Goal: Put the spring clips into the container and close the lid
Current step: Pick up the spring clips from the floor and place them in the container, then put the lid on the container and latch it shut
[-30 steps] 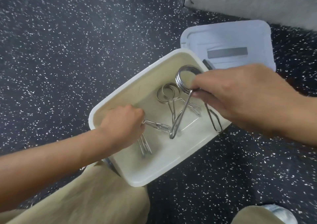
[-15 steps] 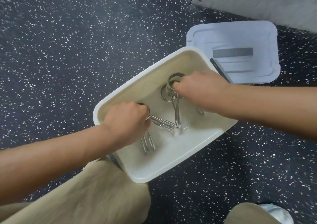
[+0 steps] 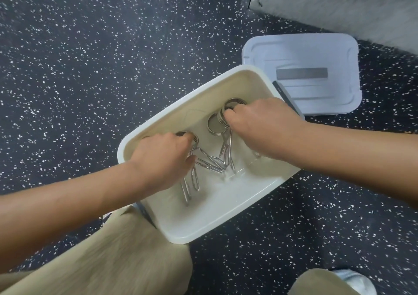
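Note:
A white open container (image 3: pixel 158 123) sits on the speckled floor in front of my knees. Several metal spring clips (image 3: pixel 212 162) lie on its bottom, their handles crossing. My left hand (image 3: pixel 162 159) is inside the container at its left, fingers closed around the coil of one spring clip. My right hand (image 3: pixel 260 125) is inside at the right, fingers closed on the coil of another spring clip (image 3: pixel 227 141) whose handles point down to the bottom. The pale lid (image 3: pixel 303 52) lies flat on the floor behind the container's right corner.
My knees in beige trousers (image 3: pixel 117 260) are below the container, one touching its near-left corner. A grey-white wall or panel (image 3: pixel 339 3) runs across the top right. Dark speckled floor (image 3: pixel 90 57) surrounds everything.
My right hand has come down from above the rim into the container, lowering its spring clip to the bottom. My left hand stayed inside on its clip.

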The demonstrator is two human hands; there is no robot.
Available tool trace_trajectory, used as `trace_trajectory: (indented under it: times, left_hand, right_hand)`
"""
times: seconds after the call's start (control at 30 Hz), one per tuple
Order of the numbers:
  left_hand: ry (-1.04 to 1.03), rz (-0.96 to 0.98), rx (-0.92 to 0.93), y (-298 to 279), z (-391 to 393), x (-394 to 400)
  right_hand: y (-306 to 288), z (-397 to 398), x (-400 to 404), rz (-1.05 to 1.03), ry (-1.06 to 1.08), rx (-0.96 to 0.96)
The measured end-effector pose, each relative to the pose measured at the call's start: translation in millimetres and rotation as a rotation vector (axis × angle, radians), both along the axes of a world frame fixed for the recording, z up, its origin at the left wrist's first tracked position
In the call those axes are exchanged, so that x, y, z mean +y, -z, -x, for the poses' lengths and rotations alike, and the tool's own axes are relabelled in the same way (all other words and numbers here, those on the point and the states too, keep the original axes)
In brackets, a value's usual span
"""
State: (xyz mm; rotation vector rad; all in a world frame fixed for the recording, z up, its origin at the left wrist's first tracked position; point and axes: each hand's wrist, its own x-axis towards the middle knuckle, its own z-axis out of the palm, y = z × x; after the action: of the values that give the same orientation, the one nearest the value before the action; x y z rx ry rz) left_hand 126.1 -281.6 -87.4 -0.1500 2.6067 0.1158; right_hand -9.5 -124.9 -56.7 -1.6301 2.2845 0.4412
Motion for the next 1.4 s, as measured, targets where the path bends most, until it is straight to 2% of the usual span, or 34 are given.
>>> trace_trajectory:
  times: [0.17,0.23,0.37,0.5,0.57,0.73,0.83,0.93,1.2,1.4]
  left_hand:
    - [-0.010,-0.003,-0.031,-1,1,-1]
    - [-0.025,-0.007,-0.039,-1,1,-3]
    - [-0.026,-0.016,-0.023,-1,-1,-5]
    - [-0.010,-0.032,0.010,-5,0,-2]
    - [-0.005,-0.056,0.030,-9,1,-1]
    - [-0.022,-0.105,0.050,-22,1,4]
    - [-0.034,-0.125,0.067,-28,-1,5]
    - [-0.041,-0.146,0.096,-34,-2,6]
    - [-0.040,-0.185,0.123,-47,3,10]
    - [-0.046,-0.209,0.136,-51,7,9]
  right_hand:
    - [-9,17,24,0.470,0.146,-0.015]
    - [-14,34,34,0.502,0.244,-0.043]
    - [-12,82,57,0.326,0.379,-0.010]
    - [9,129,76,0.008,0.289,0.027]
    - [24,144,78,-0.086,0.308,0.015]
    - [66,146,65,-0.118,0.461,-0.007]
    - [82,140,60,-0.069,0.506,0.053]
    - [85,147,64,-0.045,0.432,0.087]
    - [81,161,69,-0.238,0.094,0.219]
    - [68,161,90,-0.283,0.141,0.224]
